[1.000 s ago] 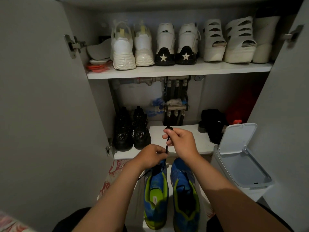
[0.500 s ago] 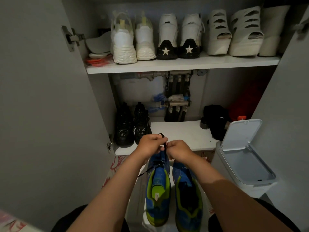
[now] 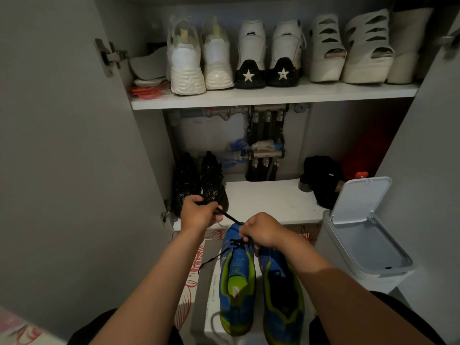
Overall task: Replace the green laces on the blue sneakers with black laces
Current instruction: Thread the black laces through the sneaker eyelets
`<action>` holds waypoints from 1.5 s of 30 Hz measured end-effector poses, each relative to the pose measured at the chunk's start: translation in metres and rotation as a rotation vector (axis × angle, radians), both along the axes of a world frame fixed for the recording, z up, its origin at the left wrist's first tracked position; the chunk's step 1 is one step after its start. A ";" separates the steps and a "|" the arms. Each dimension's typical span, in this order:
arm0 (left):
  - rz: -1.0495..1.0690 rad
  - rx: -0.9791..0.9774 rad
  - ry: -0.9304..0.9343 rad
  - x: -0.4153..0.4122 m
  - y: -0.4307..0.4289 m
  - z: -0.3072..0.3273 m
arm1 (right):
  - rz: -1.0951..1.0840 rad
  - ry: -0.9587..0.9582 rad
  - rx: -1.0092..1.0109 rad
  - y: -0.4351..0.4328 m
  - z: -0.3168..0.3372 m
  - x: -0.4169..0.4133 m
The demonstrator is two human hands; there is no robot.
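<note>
Two blue sneakers with lime-green lining stand side by side on a white box below me, the left one (image 3: 236,277) and the right one (image 3: 281,295), toes pointing away. A black lace (image 3: 230,217) runs taut from the left sneaker's toe eyelets up to my left hand (image 3: 199,214), which is closed on it. My right hand (image 3: 261,231) pinches the same lace at the sneaker's front eyelets. A loose lace end (image 3: 209,260) trails off the left side. No green laces are visible.
An open shoe cabinet faces me. White shoes (image 3: 186,58) line the upper shelf; black sneakers (image 3: 199,183) and a black item (image 3: 323,178) sit on the lower shelf (image 3: 268,202). A white bin (image 3: 368,247) with raised lid stands at right. Cabinet doors flank both sides.
My left hand has pulled the black lace out to the upper left, away from my right hand. My right hand has dropped down onto the left sneaker's toe.
</note>
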State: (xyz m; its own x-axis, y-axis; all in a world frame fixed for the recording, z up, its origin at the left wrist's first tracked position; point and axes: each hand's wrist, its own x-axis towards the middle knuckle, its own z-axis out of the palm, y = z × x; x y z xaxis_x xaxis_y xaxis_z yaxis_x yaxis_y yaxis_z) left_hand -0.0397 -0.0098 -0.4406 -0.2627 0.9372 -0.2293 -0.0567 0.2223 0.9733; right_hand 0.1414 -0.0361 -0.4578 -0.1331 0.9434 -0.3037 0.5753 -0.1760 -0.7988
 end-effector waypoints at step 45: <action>-0.658 0.059 0.853 -0.087 -0.068 0.024 | -0.016 -0.346 0.230 -0.039 0.040 -0.006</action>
State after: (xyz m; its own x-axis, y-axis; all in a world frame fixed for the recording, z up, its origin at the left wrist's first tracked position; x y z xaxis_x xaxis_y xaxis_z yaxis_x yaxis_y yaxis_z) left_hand -0.1268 -0.0774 -0.4161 0.2451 0.9563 -0.1595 0.7588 -0.0868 0.6455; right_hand 0.1353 -0.0754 -0.4179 -0.0453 0.9930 -0.1095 0.8151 -0.0266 -0.5787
